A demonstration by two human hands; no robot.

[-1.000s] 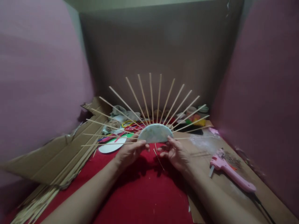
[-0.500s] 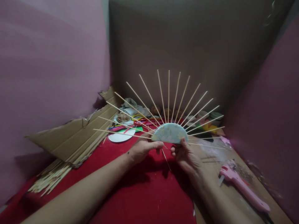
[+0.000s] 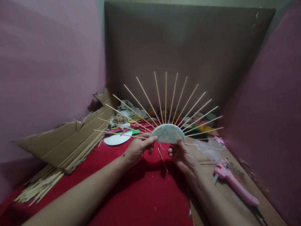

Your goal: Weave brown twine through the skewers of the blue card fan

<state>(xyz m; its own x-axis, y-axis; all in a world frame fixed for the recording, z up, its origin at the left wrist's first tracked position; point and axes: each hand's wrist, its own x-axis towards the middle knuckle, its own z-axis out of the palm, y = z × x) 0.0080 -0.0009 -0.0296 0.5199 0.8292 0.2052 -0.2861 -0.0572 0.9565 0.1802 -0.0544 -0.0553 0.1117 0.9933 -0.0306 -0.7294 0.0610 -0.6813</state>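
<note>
A pale blue half-disc [image 3: 168, 133] with a faint floral pattern is held upright above the table, flat edge down. Several thin wooden sticks [image 3: 166, 97] fan out from its curved edge like rays. My left hand [image 3: 141, 146] pinches the lower left corner, thumb on the front face. At the lower right corner, my right hand [image 3: 182, 155] grips it with the thumb in front and the fingers curled behind. Beneath the half-disc, a loose thin stick [image 3: 163, 159] shows against the red cloth [image 3: 141, 194]. What the hidden fingers touch behind it I cannot tell.
A pink glue gun [image 3: 236, 182] lies on the brown board [image 3: 211, 194] at right. On the left, torn cardboard [image 3: 58, 144] rests over a bundle of sticks [image 3: 39, 185]. A white disc [image 3: 117, 139], twine [image 3: 119, 119] and coloured craft pieces sit behind the hands.
The whole view has shifted, with things appearing slightly further left. My left thumb has moved from under the half-disc's lower edge up onto its front face. The right hand keeps its grip.
</note>
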